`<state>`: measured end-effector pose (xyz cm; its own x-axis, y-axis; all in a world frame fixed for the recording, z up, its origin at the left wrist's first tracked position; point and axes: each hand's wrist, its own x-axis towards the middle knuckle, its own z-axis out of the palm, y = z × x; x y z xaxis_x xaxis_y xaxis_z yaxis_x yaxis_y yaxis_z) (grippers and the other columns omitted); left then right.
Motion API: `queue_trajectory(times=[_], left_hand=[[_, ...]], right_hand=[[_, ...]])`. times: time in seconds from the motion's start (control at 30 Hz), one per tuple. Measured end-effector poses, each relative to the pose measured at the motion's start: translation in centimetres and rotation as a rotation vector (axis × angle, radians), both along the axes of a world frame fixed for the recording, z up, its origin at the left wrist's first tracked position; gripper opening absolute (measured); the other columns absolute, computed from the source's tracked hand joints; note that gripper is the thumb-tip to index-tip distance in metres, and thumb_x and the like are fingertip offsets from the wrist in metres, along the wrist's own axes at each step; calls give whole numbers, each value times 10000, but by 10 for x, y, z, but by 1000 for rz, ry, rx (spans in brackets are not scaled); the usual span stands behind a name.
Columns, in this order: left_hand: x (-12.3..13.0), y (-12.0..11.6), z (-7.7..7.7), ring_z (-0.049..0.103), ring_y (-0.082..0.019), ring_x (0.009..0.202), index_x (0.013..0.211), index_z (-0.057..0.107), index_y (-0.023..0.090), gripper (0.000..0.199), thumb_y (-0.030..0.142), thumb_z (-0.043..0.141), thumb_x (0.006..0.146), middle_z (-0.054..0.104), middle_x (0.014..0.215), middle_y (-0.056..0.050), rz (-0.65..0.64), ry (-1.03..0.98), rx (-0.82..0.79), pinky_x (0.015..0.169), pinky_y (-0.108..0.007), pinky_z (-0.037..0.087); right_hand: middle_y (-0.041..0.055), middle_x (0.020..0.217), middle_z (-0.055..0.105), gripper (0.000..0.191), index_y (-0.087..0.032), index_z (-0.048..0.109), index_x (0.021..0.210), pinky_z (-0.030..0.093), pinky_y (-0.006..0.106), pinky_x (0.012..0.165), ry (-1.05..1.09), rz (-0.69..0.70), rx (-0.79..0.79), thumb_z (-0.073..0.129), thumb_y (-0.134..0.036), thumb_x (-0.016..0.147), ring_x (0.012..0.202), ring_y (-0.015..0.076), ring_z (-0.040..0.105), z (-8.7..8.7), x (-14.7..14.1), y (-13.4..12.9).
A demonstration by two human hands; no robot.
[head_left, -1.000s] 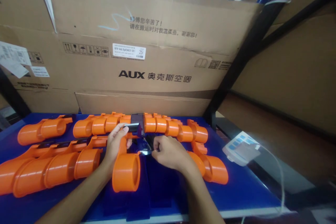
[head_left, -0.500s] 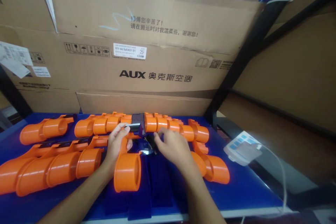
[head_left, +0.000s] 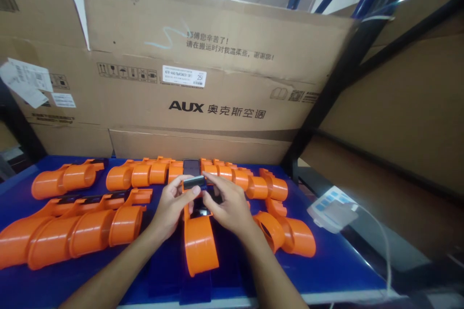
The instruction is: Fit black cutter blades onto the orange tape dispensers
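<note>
Between my two hands, above the middle of the table, is an orange plastic holder [head_left: 201, 246] with a round cup hanging toward me. A small black block [head_left: 195, 182] with a pale, comb-like edge sits at its upper end. My left hand [head_left: 176, 205] grips the holder and block from the left, its thumb across the block's front. From the right, my right hand [head_left: 226, 203] closes its thumb and fingers on the block's other end. A dark, glossy piece [head_left: 201, 208] shows just below the block, partly hidden by my fingers.
Rows of similar orange holders [head_left: 89, 231] lie left, behind and right on the blue table [head_left: 119, 275]. A dark rectangular object [head_left: 191, 166] stands behind my hands. At the right edge sits a white box with a cable [head_left: 333, 207]. A large cardboard sheet [head_left: 217, 82] rises behind.
My right hand has moved left and up onto the black block. The holder has shifted right and its cup has tilted. The left hand has moved slightly right with it.
</note>
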<state>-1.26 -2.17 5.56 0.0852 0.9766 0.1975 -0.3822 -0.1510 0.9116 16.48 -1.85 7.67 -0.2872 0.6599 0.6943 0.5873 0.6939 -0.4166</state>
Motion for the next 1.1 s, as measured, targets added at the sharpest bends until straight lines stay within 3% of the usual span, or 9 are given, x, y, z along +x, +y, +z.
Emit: queue_trajectory(times=[0.17,0.53,0.83,0.93,1.1], left_hand=[[0,1,0,485,-62,460,1115,677,200,414,394,836,785,600,718,42,-25,26,52,451,-202,388],[-4,4,4,480,-82,398,1084,716,177,419,423,838,767,620,628,30,18,57,53,411,-224,375],[-6,8,3,448,-43,402,1018,723,172,383,411,848,746,642,718,18,13,-38,-7,383,-195,320],[-7,9,5,439,-41,407,1005,720,165,373,417,844,759,595,671,39,14,-90,-46,400,-193,319],[-6,9,6,456,-50,416,990,723,155,399,417,869,727,608,666,30,6,-132,-85,412,-200,335]], right_hand=[[84,973,737,385,-207,645,1328,590,349,767,32,12,52,632,-267,948,807,206,684,-7,-2,5],[70,863,688,373,-194,626,1349,583,371,760,5,95,67,535,-219,987,767,210,649,-14,-5,13],[80,910,711,481,-208,555,1475,590,376,770,-65,113,92,576,-262,998,811,222,660,-11,-1,14],[87,942,732,560,-213,468,1550,600,391,784,-121,129,132,546,-219,995,829,229,664,-10,-3,14],[83,918,734,629,-213,449,1557,612,394,775,-119,58,200,523,-127,938,782,226,658,-17,-10,13]])
